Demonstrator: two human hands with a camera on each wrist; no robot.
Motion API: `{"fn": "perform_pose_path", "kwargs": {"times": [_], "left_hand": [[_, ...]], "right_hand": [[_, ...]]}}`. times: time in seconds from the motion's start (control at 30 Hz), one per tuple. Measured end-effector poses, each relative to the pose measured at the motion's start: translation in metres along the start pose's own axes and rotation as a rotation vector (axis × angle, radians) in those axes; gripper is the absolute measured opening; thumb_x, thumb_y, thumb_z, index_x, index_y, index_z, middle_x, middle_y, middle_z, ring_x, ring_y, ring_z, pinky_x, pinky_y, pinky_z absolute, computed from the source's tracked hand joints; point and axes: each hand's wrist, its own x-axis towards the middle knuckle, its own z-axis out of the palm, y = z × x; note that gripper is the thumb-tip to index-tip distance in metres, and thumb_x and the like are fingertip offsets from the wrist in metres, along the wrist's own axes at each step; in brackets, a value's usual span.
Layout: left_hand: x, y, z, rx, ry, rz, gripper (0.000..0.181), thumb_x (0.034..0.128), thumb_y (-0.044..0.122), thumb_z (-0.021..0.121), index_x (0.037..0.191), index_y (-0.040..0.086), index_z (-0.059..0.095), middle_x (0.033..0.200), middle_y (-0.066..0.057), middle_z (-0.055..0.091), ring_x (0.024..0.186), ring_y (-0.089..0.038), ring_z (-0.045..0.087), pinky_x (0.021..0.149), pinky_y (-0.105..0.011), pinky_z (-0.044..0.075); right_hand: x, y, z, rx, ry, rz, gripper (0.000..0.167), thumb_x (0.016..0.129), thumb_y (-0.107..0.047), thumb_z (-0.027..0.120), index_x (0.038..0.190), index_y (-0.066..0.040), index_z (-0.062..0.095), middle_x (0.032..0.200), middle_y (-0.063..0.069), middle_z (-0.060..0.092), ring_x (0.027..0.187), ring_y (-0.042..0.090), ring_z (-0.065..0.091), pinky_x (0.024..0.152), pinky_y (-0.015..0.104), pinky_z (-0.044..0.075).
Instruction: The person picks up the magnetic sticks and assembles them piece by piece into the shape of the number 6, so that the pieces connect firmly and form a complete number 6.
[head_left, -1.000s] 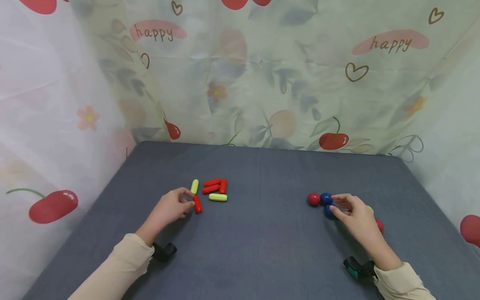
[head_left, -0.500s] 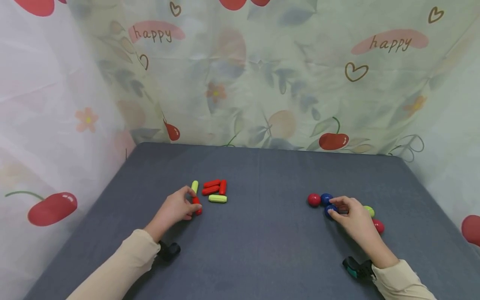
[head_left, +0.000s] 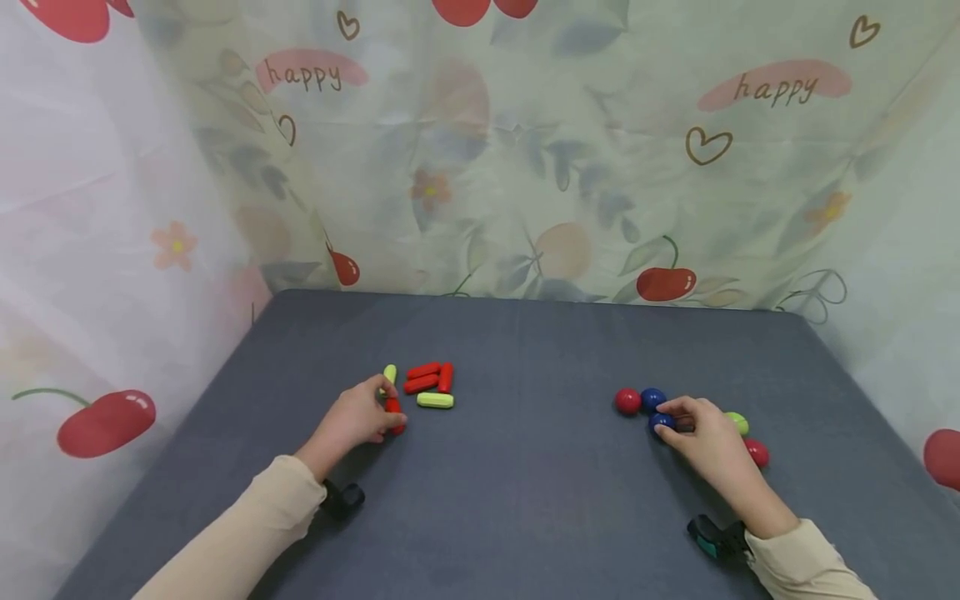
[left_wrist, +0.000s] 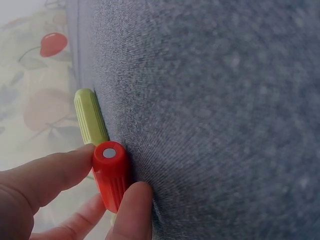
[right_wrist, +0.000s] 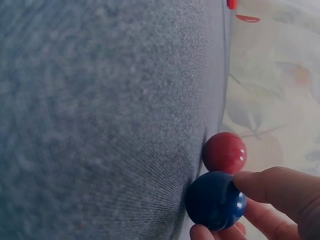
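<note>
At the left of the head view, my left hand (head_left: 356, 421) pinches a red rod (head_left: 394, 406) between thumb and fingers. A pale dot marks the rod's end (left_wrist: 109, 153) in the left wrist view. Just beyond it lies a yellow-green rod (head_left: 390, 372), partly hidden by my fingers. My right hand (head_left: 708, 437) pinches a blue ball (right_wrist: 215, 200), with the index finger on one side and the thumb on the other. A second blue ball (head_left: 652, 398) and a red ball (head_left: 627, 401) sit close by, behind the held one.
Three red rods (head_left: 422, 383) and a yellow-green rod (head_left: 436, 401) lie grouped right of my left hand. Beyond my right hand, partly covered, are a green ball (head_left: 738, 422) and another red ball (head_left: 757, 452). A printed curtain (head_left: 517, 208) hangs behind the grey table (head_left: 517, 500).
My left hand has moved slightly right, and its fingers have come together on the red rod. My right fingers and thumb have closed in on the nearer blue ball.
</note>
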Motion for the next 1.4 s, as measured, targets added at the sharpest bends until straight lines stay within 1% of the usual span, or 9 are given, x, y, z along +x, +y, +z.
{"fn": "perform_pose_path", "kwargs": {"times": [0.13,0.3,0.47,0.63,0.8,0.93,1.07,1.27,1.4], "left_hand": [[-0.0007,0.0018,-0.0017,0.002,-0.004,-0.017,0.041,0.0836,0.018,0.076,0.117,0.010,0.054,0.080,-0.007,0.062,0.065,-0.016,0.061,0.058,-0.027,0.053],[0.0018,0.0012,-0.0013,0.004,-0.011,-0.030,0.041,0.0835,0.018,0.075,0.117,0.010,0.053,0.078,-0.007,0.061,0.064,-0.016,0.060,0.057,-0.027,0.053],[0.0033,0.0013,0.0000,0.019,-0.015,-0.013,0.040,0.0835,0.018,0.076,0.116,0.010,0.054,0.076,-0.006,0.060,0.062,-0.017,0.059,0.056,-0.027,0.052],[0.0014,0.0024,0.0003,0.036,-0.013,0.004,0.038,0.0830,0.022,0.076,0.113,0.010,0.056,0.072,-0.005,0.059,0.060,-0.017,0.060,0.057,-0.027,0.050],[-0.0009,0.0023,0.0004,0.051,-0.008,0.010,0.036,0.0831,0.024,0.077,0.111,0.010,0.058,0.069,-0.004,0.058,0.059,-0.016,0.059,0.057,-0.028,0.049],[-0.0020,0.0030,0.0001,0.050,-0.015,0.005,0.034,0.0834,0.022,0.076,0.110,0.010,0.058,0.071,-0.005,0.059,0.059,-0.016,0.058,0.057,-0.028,0.048],[-0.0022,0.0047,-0.0003,0.071,-0.024,-0.003,0.028,0.0837,0.016,0.072,0.108,0.011,0.060,0.072,-0.004,0.060,0.058,-0.015,0.057,0.055,-0.026,0.046],[-0.0025,0.0042,0.0012,0.111,-0.019,0.028,0.024,0.0826,0.012,0.072,0.104,0.011,0.062,0.069,-0.005,0.057,0.057,-0.015,0.054,0.053,-0.026,0.043],[-0.0023,0.0050,0.0011,0.142,-0.013,0.034,0.027,0.0805,0.010,0.075,0.104,0.010,0.062,0.072,-0.005,0.058,0.060,-0.016,0.054,0.053,-0.026,0.042]], "right_hand": [[0.0013,-0.0003,0.0010,-0.005,-0.016,0.004,0.030,0.087,-0.017,0.072,0.111,0.000,0.065,0.111,0.024,0.060,0.099,0.038,0.063,0.084,0.052,0.052],[0.0005,-0.0026,0.0011,-0.011,-0.024,0.015,0.030,0.087,-0.017,0.072,0.112,-0.003,0.064,0.113,0.022,0.064,0.099,0.036,0.065,0.082,0.050,0.052],[-0.0001,-0.0021,0.0003,-0.014,-0.035,0.043,0.030,0.087,-0.019,0.072,0.112,-0.004,0.064,0.113,0.022,0.065,0.096,0.035,0.066,0.078,0.048,0.053],[-0.0003,-0.0015,-0.0006,-0.009,-0.037,0.049,0.029,0.087,-0.018,0.072,0.112,-0.004,0.064,0.114,0.022,0.065,0.098,0.036,0.065,0.081,0.050,0.053],[0.0019,0.0003,-0.0021,-0.008,-0.045,0.054,0.032,0.086,-0.021,0.074,0.111,-0.003,0.065,0.112,0.023,0.065,0.096,0.036,0.065,0.080,0.049,0.054],[0.0027,0.0015,-0.0019,-0.009,-0.050,0.059,0.032,0.086,-0.022,0.074,0.110,-0.004,0.065,0.111,0.022,0.066,0.094,0.034,0.065,0.078,0.047,0.054],[0.0034,0.0024,-0.0020,-0.011,-0.051,0.061,0.032,0.086,-0.023,0.074,0.110,-0.004,0.065,0.110,0.023,0.066,0.093,0.033,0.066,0.076,0.046,0.054],[0.0033,0.0016,-0.0026,-0.015,-0.056,0.059,0.032,0.086,-0.023,0.074,0.110,-0.004,0.066,0.111,0.023,0.066,0.091,0.031,0.065,0.075,0.046,0.054],[0.0031,0.0004,-0.0028,-0.016,-0.053,0.055,0.031,0.086,-0.023,0.074,0.109,-0.004,0.066,0.110,0.023,0.066,0.090,0.030,0.065,0.074,0.044,0.054]]}}
